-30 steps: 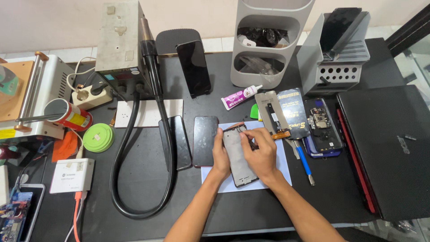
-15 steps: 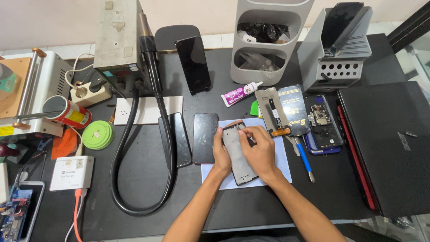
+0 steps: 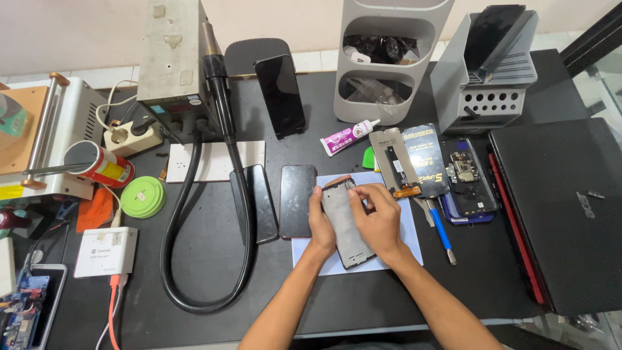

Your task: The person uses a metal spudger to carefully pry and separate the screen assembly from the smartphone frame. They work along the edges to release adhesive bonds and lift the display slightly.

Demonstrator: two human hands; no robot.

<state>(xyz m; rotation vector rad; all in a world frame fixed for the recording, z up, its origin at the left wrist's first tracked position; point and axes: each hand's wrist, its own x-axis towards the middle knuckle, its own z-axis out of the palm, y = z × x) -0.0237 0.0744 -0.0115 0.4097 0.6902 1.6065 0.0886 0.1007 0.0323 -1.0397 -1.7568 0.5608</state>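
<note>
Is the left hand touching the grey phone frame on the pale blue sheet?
Touching: the head view shows the left hand gripping the grey phone frame's left edge.

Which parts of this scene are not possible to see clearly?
Head view only:
- Phone frame: its sides are covered by the left hand and right hand.
- Laptop: cut off by the right edge.
- Circuit board: cut off at the bottom-left corner.
- Organizer contents: too dark to identify.

Two bare forearms rise from the lower centre of the frame, no sleeves, watch, bracelet or gloves on them; the left hand (image 3: pixel 321 223) and right hand (image 3: pixel 379 217) show no rings, with short, plain fingernails
</note>
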